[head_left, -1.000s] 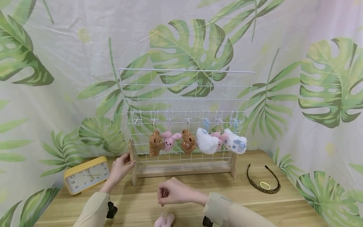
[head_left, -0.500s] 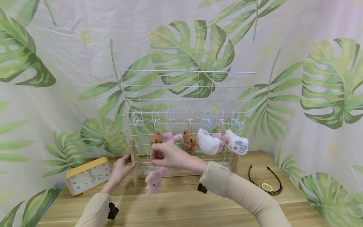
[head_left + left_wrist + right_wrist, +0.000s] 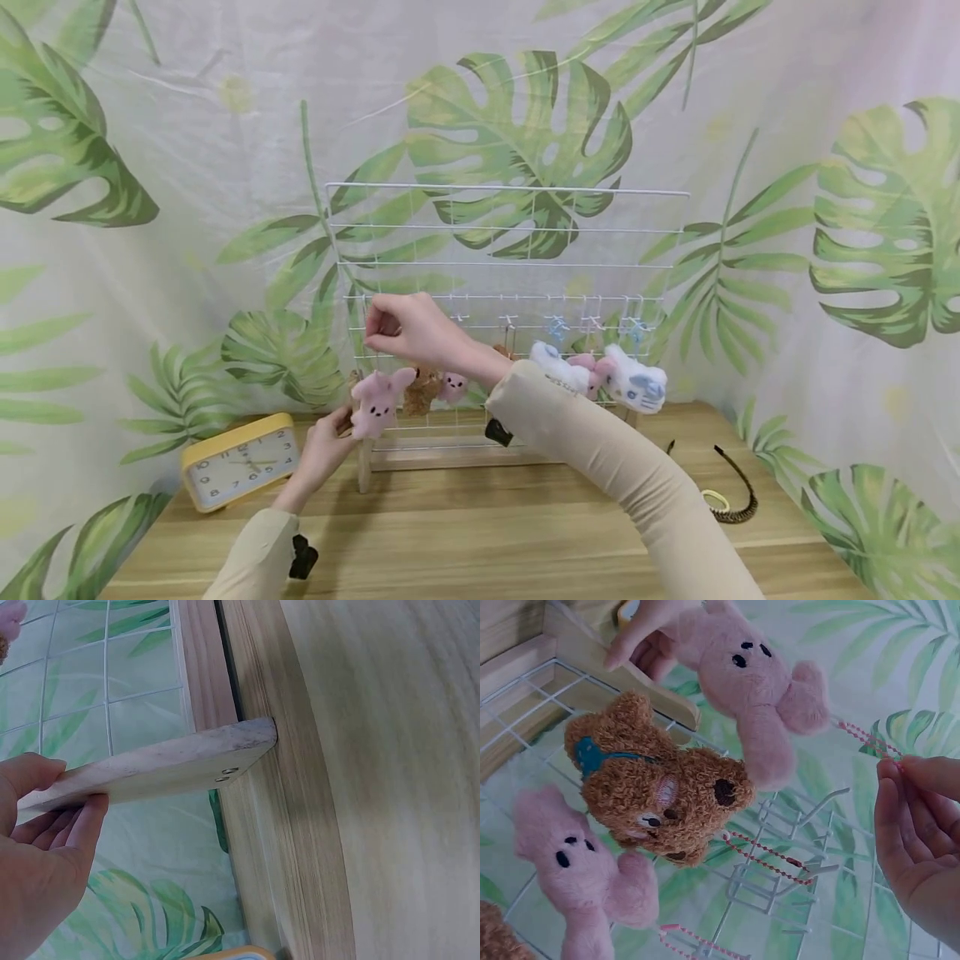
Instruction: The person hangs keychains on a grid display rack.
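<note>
My right hand (image 3: 420, 333) pinches the pink ball chain (image 3: 862, 736) of a pink bunny plush keychain (image 3: 378, 404) between thumb and fingertips. The bunny dangles in front of the white wire grid rack (image 3: 510, 188), at its left end. In the right wrist view, white hooks (image 3: 826, 801) stick out near the hand. A brown bear plush (image 3: 641, 780) and another pink bunny plush (image 3: 570, 866) hang there on chains. My left hand (image 3: 322, 454) grips the rack's left wooden side post (image 3: 165, 761), thumb on one face and fingers on the other.
White plushes (image 3: 637, 385) hang farther right on the rack, partly behind the right sleeve (image 3: 585, 442). A yellow clock (image 3: 243, 462) stands left of the rack on the wooden table (image 3: 450, 533). A dark headband (image 3: 752, 492) and a yellow ring (image 3: 716, 500) lie at right.
My right hand has risen from low over the table to the rack's upper left, lifting the pink bunny with it. My left hand keeps its grip on the post.
</note>
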The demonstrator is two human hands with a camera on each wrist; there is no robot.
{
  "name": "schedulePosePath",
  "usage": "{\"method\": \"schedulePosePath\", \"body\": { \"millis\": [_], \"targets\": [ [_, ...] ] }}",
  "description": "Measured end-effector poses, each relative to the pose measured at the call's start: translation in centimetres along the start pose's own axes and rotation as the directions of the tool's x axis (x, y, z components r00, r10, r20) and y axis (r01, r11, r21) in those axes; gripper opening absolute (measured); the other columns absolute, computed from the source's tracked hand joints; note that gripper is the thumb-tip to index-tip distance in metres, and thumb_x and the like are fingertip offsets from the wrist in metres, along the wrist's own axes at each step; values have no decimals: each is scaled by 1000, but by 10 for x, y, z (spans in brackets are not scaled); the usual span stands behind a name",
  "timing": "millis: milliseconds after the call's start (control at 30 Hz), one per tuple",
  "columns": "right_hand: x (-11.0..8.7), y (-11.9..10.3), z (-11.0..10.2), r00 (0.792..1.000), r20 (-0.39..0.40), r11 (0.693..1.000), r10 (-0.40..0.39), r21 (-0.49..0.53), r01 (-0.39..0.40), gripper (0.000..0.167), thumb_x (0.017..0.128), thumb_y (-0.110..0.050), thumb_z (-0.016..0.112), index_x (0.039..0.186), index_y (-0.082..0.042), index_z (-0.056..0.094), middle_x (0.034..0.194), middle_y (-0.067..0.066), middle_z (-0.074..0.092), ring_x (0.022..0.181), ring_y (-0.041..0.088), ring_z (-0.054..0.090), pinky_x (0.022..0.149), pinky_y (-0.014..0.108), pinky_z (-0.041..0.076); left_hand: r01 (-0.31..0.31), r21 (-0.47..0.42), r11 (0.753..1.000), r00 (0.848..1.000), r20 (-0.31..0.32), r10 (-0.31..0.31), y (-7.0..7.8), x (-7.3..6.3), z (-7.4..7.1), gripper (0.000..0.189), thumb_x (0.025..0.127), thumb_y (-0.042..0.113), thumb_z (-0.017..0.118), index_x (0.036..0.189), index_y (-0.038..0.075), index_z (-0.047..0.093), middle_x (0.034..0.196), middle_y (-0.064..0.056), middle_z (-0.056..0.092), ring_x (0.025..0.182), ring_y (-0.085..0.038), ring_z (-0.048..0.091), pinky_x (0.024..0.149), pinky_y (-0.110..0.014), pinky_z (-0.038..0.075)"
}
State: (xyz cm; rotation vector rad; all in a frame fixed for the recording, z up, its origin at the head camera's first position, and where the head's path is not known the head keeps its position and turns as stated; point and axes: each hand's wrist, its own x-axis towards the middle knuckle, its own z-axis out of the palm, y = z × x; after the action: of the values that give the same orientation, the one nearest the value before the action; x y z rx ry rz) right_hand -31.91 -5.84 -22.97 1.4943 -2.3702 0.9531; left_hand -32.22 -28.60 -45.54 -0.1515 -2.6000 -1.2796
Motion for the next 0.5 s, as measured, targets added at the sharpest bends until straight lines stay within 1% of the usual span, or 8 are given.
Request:
{"method": "schedulePosePath", "body": {
  "millis": [100,200,300,433,500],
  "targets": [
    [10,3,1,999,-23,999,36,16,-35,5,94,-9,67,92,-7,63,87,6,72,74,8,65,68,10,51,-18,38,999,1000,-22,19,2,-2,-1,44,98,10,60,137,-7,52,134,-30,59,125,-44,58,96,-49,57],
    [18,7,3,996,-38,997,81,3,-81,6,95,-11,67,91,-8,63,85,4,70,71,7,60,65,11,48,-18,45,999,999,-34,19,3,-1,0,41,97,11,61,134,-7,56,131,-29,62,122,-43,61,91,-45,59],
    [25,11,6,992,-51,992,118,-27,-120,6,95,-11,67,91,-9,63,83,2,68,70,6,57,63,10,46,-9,26,1000,1000,-25,10,2,1,2,47,97,9,59,139,-9,50,134,-31,59,124,-43,59,94,-43,58],
    [32,16,11,989,-70,989,133,-49,-136,7,95,-10,66,89,-10,62,83,2,69,70,6,58,62,11,45,-2,20,1000,1000,-9,3,2,3,2,53,98,9,58,145,-11,42,137,-32,56,127,-43,57,98,-47,55],
    [34,19,14,988,-79,988,135,-71,-141,7,95,-11,65,89,-10,62,84,2,70,69,5,59,62,10,46,3,24,1000,1000,1,-3,2,3,3,54,99,10,58,145,-11,41,137,-32,56,127,-44,56,98,-48,55]
  ]
}}
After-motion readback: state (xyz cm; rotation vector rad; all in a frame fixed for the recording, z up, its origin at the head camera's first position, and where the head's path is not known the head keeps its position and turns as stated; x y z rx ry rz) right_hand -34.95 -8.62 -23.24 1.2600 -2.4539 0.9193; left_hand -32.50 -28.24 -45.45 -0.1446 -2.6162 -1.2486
